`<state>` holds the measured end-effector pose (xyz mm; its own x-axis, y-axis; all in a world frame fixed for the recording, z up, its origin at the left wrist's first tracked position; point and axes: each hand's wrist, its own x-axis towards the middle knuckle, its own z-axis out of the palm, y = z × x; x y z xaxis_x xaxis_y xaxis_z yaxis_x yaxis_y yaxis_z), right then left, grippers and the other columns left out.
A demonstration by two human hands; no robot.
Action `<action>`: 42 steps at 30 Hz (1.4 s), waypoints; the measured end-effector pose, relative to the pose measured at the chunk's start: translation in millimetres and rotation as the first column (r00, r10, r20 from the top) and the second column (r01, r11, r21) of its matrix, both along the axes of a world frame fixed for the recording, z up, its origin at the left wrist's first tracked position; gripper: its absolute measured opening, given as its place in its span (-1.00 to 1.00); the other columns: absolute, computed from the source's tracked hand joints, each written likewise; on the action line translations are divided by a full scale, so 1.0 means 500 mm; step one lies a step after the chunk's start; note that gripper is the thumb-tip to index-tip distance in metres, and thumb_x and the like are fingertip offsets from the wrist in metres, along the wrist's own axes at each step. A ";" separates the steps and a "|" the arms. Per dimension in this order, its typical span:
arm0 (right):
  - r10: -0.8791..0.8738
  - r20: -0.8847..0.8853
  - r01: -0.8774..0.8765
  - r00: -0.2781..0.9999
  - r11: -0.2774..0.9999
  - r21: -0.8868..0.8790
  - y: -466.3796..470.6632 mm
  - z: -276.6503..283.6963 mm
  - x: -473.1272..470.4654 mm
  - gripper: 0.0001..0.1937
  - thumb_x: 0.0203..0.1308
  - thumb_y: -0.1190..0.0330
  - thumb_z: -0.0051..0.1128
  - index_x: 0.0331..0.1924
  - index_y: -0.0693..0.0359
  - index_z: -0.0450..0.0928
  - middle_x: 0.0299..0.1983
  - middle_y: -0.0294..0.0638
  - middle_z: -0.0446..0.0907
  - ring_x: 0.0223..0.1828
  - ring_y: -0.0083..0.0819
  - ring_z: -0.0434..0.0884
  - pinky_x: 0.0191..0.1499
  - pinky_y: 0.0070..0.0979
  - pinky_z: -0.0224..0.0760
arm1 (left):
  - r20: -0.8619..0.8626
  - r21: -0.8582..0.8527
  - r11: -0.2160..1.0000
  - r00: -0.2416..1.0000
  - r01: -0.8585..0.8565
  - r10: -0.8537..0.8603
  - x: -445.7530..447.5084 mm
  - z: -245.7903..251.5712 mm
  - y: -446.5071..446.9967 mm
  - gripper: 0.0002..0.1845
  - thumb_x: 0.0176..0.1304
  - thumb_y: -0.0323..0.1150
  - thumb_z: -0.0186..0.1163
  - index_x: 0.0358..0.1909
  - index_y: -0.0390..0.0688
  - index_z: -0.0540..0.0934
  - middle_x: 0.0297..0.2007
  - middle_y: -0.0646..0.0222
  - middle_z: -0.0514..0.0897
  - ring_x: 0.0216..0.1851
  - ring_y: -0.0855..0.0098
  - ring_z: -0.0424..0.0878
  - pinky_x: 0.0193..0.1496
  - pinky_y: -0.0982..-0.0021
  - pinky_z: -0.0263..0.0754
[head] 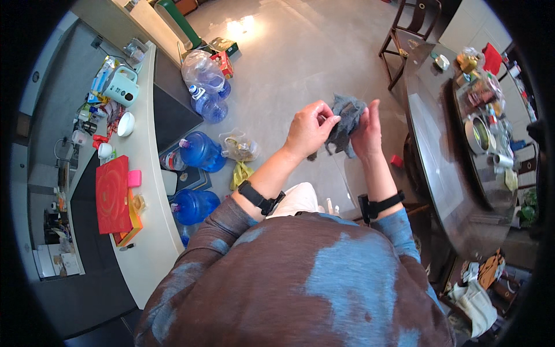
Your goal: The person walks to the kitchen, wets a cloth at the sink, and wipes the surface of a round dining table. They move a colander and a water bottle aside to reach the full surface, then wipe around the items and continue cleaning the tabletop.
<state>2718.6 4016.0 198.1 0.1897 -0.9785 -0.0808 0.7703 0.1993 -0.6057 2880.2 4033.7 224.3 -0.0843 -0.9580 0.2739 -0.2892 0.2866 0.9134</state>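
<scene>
In front of me, above the grey tiled floor, a crumpled dark grey cloth is bunched between my two hands. My left hand pinches the cloth's near-left side between thumb and fingers. My right hand lies along the cloth's other side, its thumb and fingers pointing away from me; the cloth hides part of the palm. Loose ends of the cloth hang below the hands. Each forearm wears a black strap with a small device.
To the left, a white counter bears a red box, an electric kettle and a white bowl. Blue water jugs stand on the floor beside it. To the right are a round dark table and a wooden chair.
</scene>
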 end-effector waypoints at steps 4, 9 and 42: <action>-0.175 -0.574 0.172 0.800 0.983 -0.060 -0.122 -0.033 -0.069 -0.76 0.24 0.33 0.31 -0.12 0.24 0.53 -0.22 -0.31 0.65 -0.22 -0.61 0.59 -0.14 -0.61 0.45 | 0.034 -0.038 0.998 0.999 0.044 -0.043 -0.062 -0.044 -0.152 -0.86 0.27 -0.42 0.25 -0.34 -0.22 0.49 -0.54 0.45 0.51 -0.51 0.64 0.44 -0.43 0.51 0.39; -0.268 -0.559 0.275 0.784 0.959 -0.074 -0.252 -0.085 -0.189 -0.84 0.39 0.39 0.07 -0.05 0.27 0.53 -0.16 -0.31 0.64 -0.15 -0.59 0.59 -0.04 -0.60 0.44 | 0.035 0.152 0.971 0.981 0.184 -0.191 -0.149 -0.088 -0.361 -0.86 0.31 -0.36 0.20 -0.28 -0.20 0.48 -0.48 0.40 0.53 -0.43 0.57 0.48 -0.31 0.45 0.43; 0.025 -0.895 0.431 -0.445 0.882 -0.190 -0.588 -0.250 -0.726 -0.23 0.07 -0.03 0.32 0.31 0.20 0.33 0.32 0.21 0.27 0.36 0.18 0.24 0.33 0.12 0.11 | -0.387 0.628 0.472 0.774 0.619 -0.501 -0.761 -0.242 -0.979 -0.63 0.38 -0.36 0.18 0.16 -0.29 0.47 -0.05 0.25 0.63 -0.12 0.47 0.63 0.03 0.43 0.55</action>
